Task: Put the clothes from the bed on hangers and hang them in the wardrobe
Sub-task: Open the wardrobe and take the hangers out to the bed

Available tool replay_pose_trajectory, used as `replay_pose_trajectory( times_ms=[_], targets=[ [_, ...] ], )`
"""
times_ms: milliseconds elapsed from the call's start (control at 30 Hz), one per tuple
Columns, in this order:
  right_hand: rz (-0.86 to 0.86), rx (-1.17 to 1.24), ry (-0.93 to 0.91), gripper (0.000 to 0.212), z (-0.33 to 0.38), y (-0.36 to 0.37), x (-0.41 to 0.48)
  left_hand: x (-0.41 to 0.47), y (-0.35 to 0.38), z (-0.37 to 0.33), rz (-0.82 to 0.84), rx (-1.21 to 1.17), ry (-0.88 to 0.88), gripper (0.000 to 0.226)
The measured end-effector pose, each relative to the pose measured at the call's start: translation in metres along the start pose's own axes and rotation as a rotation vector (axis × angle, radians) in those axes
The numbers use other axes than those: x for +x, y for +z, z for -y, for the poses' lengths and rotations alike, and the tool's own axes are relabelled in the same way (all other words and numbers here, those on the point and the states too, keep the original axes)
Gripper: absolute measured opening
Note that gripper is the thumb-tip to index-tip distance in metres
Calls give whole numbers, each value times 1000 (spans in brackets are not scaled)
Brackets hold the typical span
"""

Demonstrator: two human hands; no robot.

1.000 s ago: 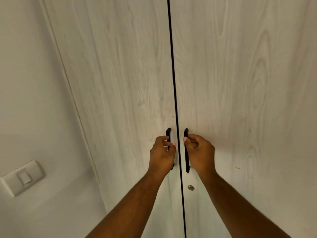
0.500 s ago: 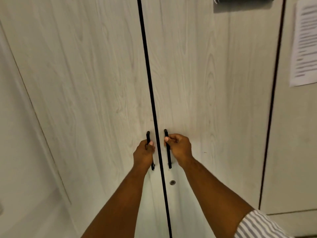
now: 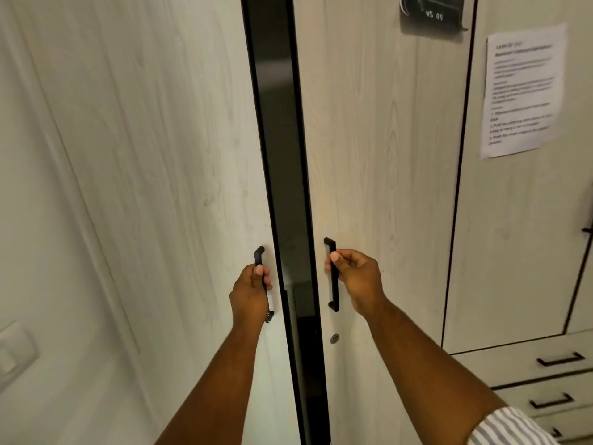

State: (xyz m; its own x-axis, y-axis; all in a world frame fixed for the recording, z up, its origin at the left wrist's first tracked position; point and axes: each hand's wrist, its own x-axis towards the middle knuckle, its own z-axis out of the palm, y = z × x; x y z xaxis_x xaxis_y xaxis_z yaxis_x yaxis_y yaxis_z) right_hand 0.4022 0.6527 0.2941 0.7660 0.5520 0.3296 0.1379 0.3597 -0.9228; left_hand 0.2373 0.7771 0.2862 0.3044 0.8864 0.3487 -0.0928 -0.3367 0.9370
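Wardrobe: its left door and right door stand parted by a narrow dark gap; what lies inside is too dark to tell.
Clothes: neither they, the bed nor any hangers are in view.
Left grip: fingers curled round the left handle, closed tight on it.
Right grip: thumb and curled fingers closed on the right handle, near its top.
Risk, slipping: the right hold looks light and high on the bar, so a sharp pull might let it slide off.
Risk, left swing: the left door probably hinges beside the wall; flung wide, it could strike the wall or the wall switch.
Risk, right swing: opened fully, the right door may sweep over the neighbouring door, scuffing the paper notice.
Risk, body: both doors come toward the person, who likely needs to step back.
Surface: no table or counter shows.
Room: a label plate reading WS 09 tops the right door, a keyhole sits below its handle, and drawers stack at lower right.
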Motion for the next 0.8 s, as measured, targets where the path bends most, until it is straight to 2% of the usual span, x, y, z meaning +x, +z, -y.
replay_pose_trajectory(
  times_ms=[100, 333, 467, 633, 800],
  targets=[
    [5, 0, 2, 19, 13, -16, -21, -24, -11, -12, -71, -19, -12, 39],
    [-13, 77, 23, 21, 36, -68, -70, -91, -36, -13, -311, 151, -13, 33],
    [-54, 105, 20, 20, 48, -105, -93, -116, -52, -13, -345, 278, -18, 39],
    [-164, 75, -34, 18, 54, -150, -116, -138, -44, -25, -332, 369, -47, 30],
    [-245, 45, -94, 14, 65, -181, -131, -137, -24, -35, -328, 392, -74, 47]
  ],
)
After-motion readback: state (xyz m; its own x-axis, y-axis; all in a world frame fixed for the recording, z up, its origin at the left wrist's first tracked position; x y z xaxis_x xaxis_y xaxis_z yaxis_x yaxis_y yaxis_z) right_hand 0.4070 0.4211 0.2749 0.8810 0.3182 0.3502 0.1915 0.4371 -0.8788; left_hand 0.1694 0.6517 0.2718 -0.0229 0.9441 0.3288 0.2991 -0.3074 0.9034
